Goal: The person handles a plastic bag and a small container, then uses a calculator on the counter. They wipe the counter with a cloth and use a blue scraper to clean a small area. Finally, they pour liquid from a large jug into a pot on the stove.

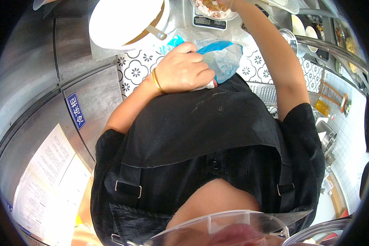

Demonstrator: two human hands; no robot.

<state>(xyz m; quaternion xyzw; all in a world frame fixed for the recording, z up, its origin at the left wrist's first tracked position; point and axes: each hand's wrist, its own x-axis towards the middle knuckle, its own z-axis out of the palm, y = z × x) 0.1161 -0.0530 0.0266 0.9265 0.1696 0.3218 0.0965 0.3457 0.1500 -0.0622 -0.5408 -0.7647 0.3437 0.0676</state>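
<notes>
My left hand (186,69), a gold bangle on its wrist, is curled shut in front of the black apron (203,120). A crumpled clear and blue plastic bag (223,58) is bunched at its fingers, and a bit of white material (206,86) shows beneath them. At the top edge my right hand (229,3) reaches the rim of a clear bowl (232,15) and is partly cut off. White and brown food (215,9) fills the bowl, which rests on a digital kitchen scale (209,22). Whether the right fingers grip anything cannot be seen.
A white tub (166,18) with brown contents, mostly covered by a white lid (126,21), stands at upper left. A metal utensil handle (156,32) sticks out of it. Steel cabinet doors (92,101) line the left side. A metal rail (329,44) and food containers are at right.
</notes>
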